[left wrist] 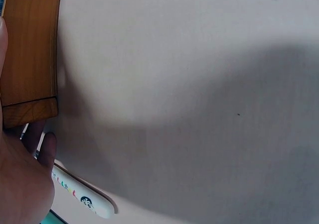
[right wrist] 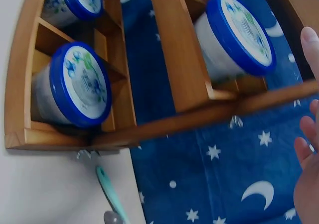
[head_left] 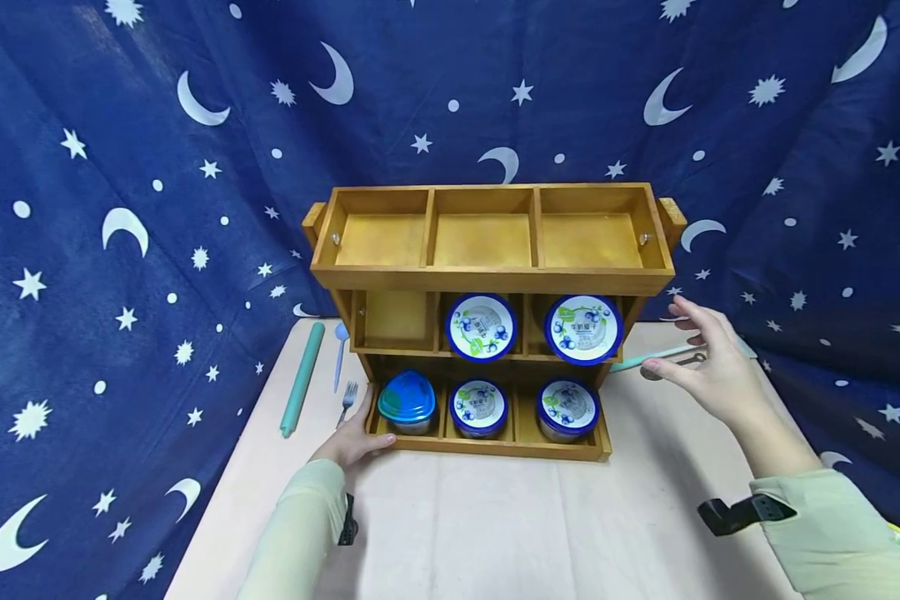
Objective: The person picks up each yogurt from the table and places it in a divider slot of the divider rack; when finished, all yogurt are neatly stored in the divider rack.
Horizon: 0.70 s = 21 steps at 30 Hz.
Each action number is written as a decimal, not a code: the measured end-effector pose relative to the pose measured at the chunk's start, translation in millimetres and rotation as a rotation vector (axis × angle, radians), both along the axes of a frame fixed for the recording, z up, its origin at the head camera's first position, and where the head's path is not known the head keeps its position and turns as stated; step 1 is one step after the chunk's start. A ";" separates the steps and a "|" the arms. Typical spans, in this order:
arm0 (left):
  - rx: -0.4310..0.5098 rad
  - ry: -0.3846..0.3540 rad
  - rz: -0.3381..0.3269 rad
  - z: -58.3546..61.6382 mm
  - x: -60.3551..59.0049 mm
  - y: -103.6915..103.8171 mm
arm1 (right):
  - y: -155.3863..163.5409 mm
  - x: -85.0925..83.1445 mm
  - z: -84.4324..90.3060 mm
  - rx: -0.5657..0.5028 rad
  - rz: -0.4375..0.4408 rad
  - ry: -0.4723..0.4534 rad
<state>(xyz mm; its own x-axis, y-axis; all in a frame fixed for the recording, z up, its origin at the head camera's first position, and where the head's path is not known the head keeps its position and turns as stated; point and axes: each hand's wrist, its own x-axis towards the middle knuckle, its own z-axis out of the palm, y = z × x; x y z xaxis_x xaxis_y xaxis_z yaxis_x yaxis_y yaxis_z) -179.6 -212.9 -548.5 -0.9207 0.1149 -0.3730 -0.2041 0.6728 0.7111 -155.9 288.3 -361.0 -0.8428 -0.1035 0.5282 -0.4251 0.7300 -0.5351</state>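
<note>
A three-tier wooden rack [head_left: 495,281] stands on the table. My left hand [head_left: 348,442] grips its lower left corner, thumb along the front edge and fingers at the side; the left wrist view shows this corner [left wrist: 30,59] close. My right hand [head_left: 712,367] is raised in the air right of the rack, fingers spread and holding nothing. White tubs with blue lids occupy the middle tier's centre [head_left: 482,327] and right [head_left: 584,330] compartments, and the bottom tier's centre [head_left: 478,408] and right [head_left: 567,410] ones. A blue-lidded container [head_left: 407,398] sits bottom left.
Left of the rack lie a teal stick-like object [head_left: 302,379], a blue spoon [head_left: 340,354] and a fork [head_left: 348,398]. Behind its right side lie a teal utensil [head_left: 648,357] and a dark metal spoon [head_left: 652,372]. A blue moon-and-star cloth [head_left: 450,133] hangs behind the table.
</note>
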 end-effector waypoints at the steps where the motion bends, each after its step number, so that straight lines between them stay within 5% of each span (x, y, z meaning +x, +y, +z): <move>1: -0.001 0.004 -0.003 -0.3 0.0 0.1 | 3.7 -0.1 -0.1 -0.010 -0.026 -0.012; 14: -0.004 -0.016 0.014 -2.2 -1.3 0.2 | 58.4 -5.7 -23.2 -0.254 -0.360 -0.191; 21: -0.001 -0.003 0.013 -2.9 -2.8 0.7 | 82.8 -1.5 -41.7 -0.295 -0.433 -0.259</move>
